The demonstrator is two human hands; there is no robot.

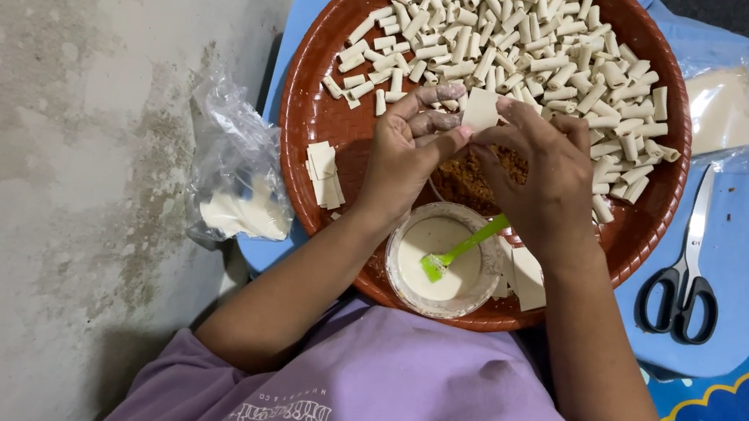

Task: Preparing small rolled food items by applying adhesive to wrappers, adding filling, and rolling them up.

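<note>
My left hand (411, 146) and my right hand (545, 163) meet over the middle of a round brown tray (305, 113). Together they pinch a small pale square wrapper (481, 109) between the fingertips. Under the hands lies a heap of brown crumbly filling (487, 177). Several small pale rolled pieces (515, 36) cover the far half of the tray. A short stack of square wrappers (325, 172) rests left of my left wrist. A small bowl of white paste (437, 264) with a green spatula (464, 248) sits at the tray's near edge.
The tray stands on a blue surface (743, 252). Black-handled scissors (686, 268) lie to the right. A clear bag with pale sheets (728, 107) is at the far right, and a crumpled bag (238, 178) is on the left. A stained concrete floor (52, 136) fills the left side.
</note>
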